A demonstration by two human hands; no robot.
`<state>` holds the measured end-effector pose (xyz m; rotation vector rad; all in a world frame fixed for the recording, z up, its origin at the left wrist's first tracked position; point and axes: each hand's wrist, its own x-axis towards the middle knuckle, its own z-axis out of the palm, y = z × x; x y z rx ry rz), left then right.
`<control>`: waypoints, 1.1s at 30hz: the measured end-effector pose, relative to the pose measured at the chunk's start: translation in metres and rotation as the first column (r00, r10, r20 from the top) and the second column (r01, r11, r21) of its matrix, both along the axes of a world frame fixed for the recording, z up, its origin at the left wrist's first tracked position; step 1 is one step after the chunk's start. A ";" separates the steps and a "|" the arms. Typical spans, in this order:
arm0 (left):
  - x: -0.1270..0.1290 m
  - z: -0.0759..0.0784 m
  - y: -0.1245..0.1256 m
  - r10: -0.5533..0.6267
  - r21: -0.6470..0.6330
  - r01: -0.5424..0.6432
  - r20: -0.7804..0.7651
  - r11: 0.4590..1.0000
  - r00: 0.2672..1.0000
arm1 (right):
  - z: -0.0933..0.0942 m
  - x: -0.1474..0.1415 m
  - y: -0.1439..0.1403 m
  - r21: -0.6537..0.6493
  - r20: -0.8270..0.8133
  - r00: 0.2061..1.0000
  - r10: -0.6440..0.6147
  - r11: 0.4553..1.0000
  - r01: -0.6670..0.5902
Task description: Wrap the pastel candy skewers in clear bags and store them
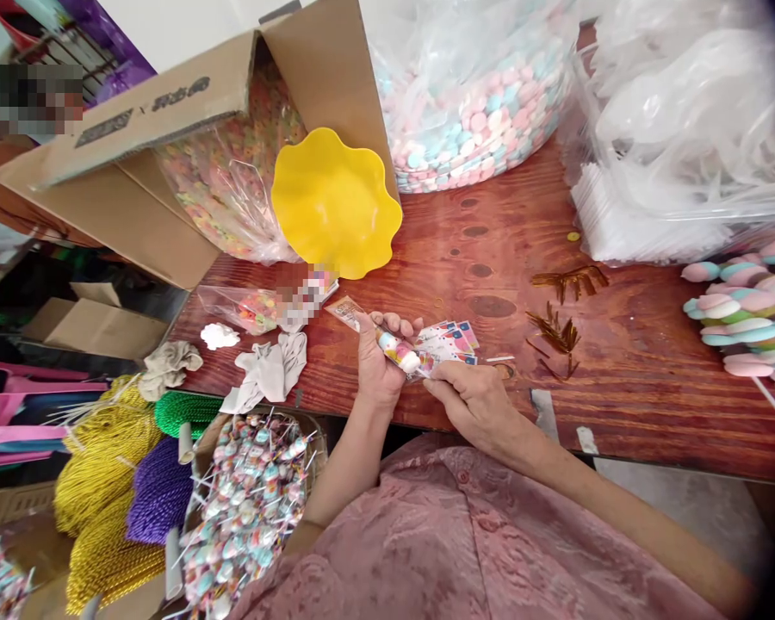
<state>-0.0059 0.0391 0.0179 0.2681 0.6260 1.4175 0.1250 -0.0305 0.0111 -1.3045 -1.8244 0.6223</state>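
Over the table's front edge, my left hand [381, 366] is closed around a see-through wrapper of marshmallows [400, 351], with pink, white and yellow pieces inside. The wrapper's printed upper end [347, 312] sticks out past my left fingers. My right hand [468, 398] pinches the lower end of the same wrapper between thumb and forefinger. Just beyond my hands lies a fanned stack of printed cards [455, 338]. Further right on the wood are gold twist ties [559, 331] in a loose pile, with a second bunch [569, 280] behind.
A yellow scalloped bowl [336, 202] leans by a cardboard box [161, 120] holding bagged candy. Behind stand a big bag of pastel candies [484, 120] and a tub of white sticks [646, 220]. Twisted marshmallows [749, 314] lie right. A basket of wrapped lollipops [251, 508] is below left.
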 end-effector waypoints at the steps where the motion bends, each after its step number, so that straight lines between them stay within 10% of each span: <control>1: 0.000 0.001 -0.001 -0.012 -0.003 0.012 -0.010 1.000 1.000 | 0.000 0.000 0.002 -0.070 -0.058 0.998 0.017 0.997 -0.021; 9: 0.004 0.000 -0.007 -0.136 0.054 0.141 -0.095 0.988 0.986 | 0.001 -0.001 0.007 -0.400 -0.438 0.899 0.021 0.891 -0.215; 13: 0.009 -0.005 -0.012 -0.194 0.108 0.205 -0.102 0.973 0.976 | -0.002 -0.009 0.002 -0.095 -0.151 0.988 -0.025 0.995 0.011; 19: 0.012 -0.003 -0.013 -0.179 -0.015 0.179 -0.053 0.984 0.982 | -0.009 -0.003 0.007 0.361 0.239 0.955 -0.176 0.929 0.081; 33: 0.001 -0.003 0.005 0.059 -0.208 -0.029 0.139 0.978 0.989 | 0.002 0.012 0.000 0.557 0.431 0.848 -0.308 0.830 0.018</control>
